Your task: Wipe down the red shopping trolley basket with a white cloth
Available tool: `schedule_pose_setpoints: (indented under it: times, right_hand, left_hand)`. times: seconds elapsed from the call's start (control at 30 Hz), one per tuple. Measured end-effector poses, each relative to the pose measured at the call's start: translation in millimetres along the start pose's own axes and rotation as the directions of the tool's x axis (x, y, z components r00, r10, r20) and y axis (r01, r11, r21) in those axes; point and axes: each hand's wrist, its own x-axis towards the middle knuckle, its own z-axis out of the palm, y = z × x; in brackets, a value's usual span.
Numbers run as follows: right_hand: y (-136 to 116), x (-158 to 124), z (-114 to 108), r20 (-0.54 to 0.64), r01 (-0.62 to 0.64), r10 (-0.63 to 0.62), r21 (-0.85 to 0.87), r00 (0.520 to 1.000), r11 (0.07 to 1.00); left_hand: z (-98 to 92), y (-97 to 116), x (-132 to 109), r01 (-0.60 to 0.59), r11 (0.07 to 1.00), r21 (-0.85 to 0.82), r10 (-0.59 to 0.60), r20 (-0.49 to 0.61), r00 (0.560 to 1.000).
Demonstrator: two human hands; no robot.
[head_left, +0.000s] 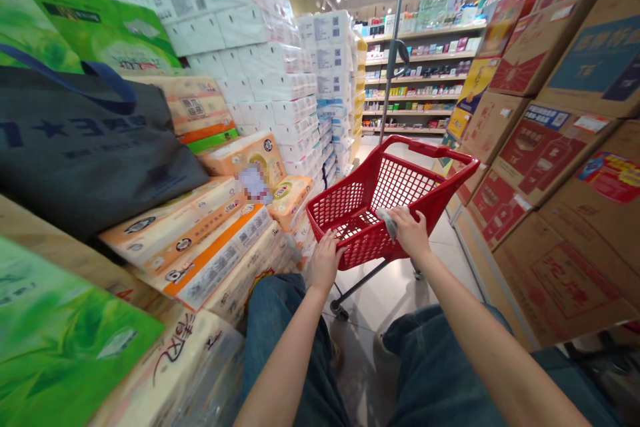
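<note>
A red shopping cart (360, 250) with a perforated plastic basket stands in front of my knees. My left hand (326, 259) grips the near left corner of its rim, fingers curled over the edge. At the near rim further right, my right hand (411, 230) presses a pale grey cloth (388, 222) against the basket. Part of that cloth is hidden under my fingers. Through the lattice, the bottom of the basket shows only in part.
Stacked tissue packs (215, 254) line my left side, with a dark grey bag (90, 154) on them. Cardboard cartons (560, 254) rise on the right. A grey metal pole (393, 60) stands beyond the cart, before stocked shelves (420, 74).
</note>
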Motion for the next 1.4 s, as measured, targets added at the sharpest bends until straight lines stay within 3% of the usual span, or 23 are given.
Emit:
schedule_pose_setpoints:
  times: [0.1, 0.2, 0.33, 0.4, 0.47, 0.53, 0.63, 0.7, 0.77, 0.87, 1.0, 1.07, 1.13, 1.2, 1.33, 1.4]
  right_hand:
    - [2.8, 3.7, 1.6, -0.02, -0.085, 0.085, 0.001, 0.996, 0.996]
    - [-43.1, -7.6, 12.4, -0.04, -0.096, 0.097, 0.042, 0.994, 0.995]
    - [-116.9, -30.6, 28.2, -0.026, 0.059, -0.056, 0.12, 0.998, 0.991]
    - [-129.5, -35.3, 29.4, -0.015, 0.143, -0.143, 0.14, 0.99, 0.98]
    - [-116.6, -32.6, 24.5, 0.015, 0.213, -0.217, 0.134, 0.976, 0.968]
    - [-82.8, -24.0, 15.3, 0.042, 0.214, -0.219, 0.093, 0.975, 0.972]
    - [-21.9, -7.8, 2.0, 0.017, 0.064, -0.064, 0.002, 0.998, 0.998]
    - [2.8, -0.5, -1.5, -0.009, -0.031, 0.03, -0.026, 0.999, 0.999]
    - [2.9, 0.4, 0.7, -0.033, -0.094, 0.094, -0.02, 0.995, 0.995]
    - [-38.3, -11.5, 11.3, -0.058, -0.1, 0.102, 0.029, 0.993, 0.995]
    - [-109.5, -35.8, 22.7, -0.032, 0.054, -0.051, 0.101, 0.998, 0.993]
    - [-123.3, -41.7, 21.8, -0.011, 0.141, -0.14, 0.111, 0.99, 0.984]
    - [-114.2, -40.4, 16.2, 0.021, 0.215, -0.219, 0.104, 0.976, 0.971]
    - [-85.5, -33.0, 8.1, 0.044, 0.229, -0.233, 0.084, 0.971, 0.97]
    - [-15.0, -12.9, -5.7, 0.003, 0.062, -0.062, -0.008, 0.998, 0.998]
    - [-0.2, -7.3, -7.0, -0.019, -0.019, 0.018, -0.032, 1.0, 0.999]
  left_hand:
    - [2.5, 3.1, -0.7, 0.009, 1.0, -0.006, -0.009, -0.007, 1.0]
    - [5.1, 5.6, -0.6, 0.018, 1.0, -0.004, -0.018, 0.002, 1.0]
    - [5.8, 3.6, -0.7, 0.011, 1.0, 0.0, -0.011, 0.027, 1.0]
    - [4.9, 0.9, -1.1, 0.009, 1.0, 0.001, -0.009, 0.029, 1.0]
    - [3.6, -1.3, -1.4, 0.007, 1.0, -0.001, -0.007, 0.028, 1.0]
    - [2.3, -2.3, -1.5, 0.005, 1.0, -0.005, -0.005, 0.022, 1.0]
    - [1.3, 0.0, -1.4, 0.005, 1.0, -0.011, -0.005, 0.007, 1.0]
    - [1.5, 3.9, -1.5, 0.006, 1.0, -0.015, -0.006, -0.001, 1.0]
    - [2.3, 8.6, -1.8, 0.01, 1.0, -0.02, -0.01, -0.008, 1.0]
    - [3.9, 14.0, -2.7, 0.021, 0.999, -0.027, -0.022, -0.02, 1.0]
    - [3.2, 13.0, -4.2, 0.012, 1.0, -0.014, -0.012, 0.015, 1.0]
    - [1.4, 10.2, -5.0, 0.001, 1.0, -0.003, -0.001, 0.035, 0.999]
    - [-0.5, 7.8, -6.0, -0.01, 1.0, -0.002, 0.01, 0.041, 0.999]
    - [-1.9, 6.8, -7.0, -0.016, 1.0, -0.006, 0.016, 0.036, 0.999]
    - [-3.5, 10.5, -8.9, -0.01, 1.0, -0.026, 0.01, 0.009, 1.0]
    - [-4.3, 14.8, -9.3, -0.008, 0.999, -0.036, 0.009, 0.005, 1.0]
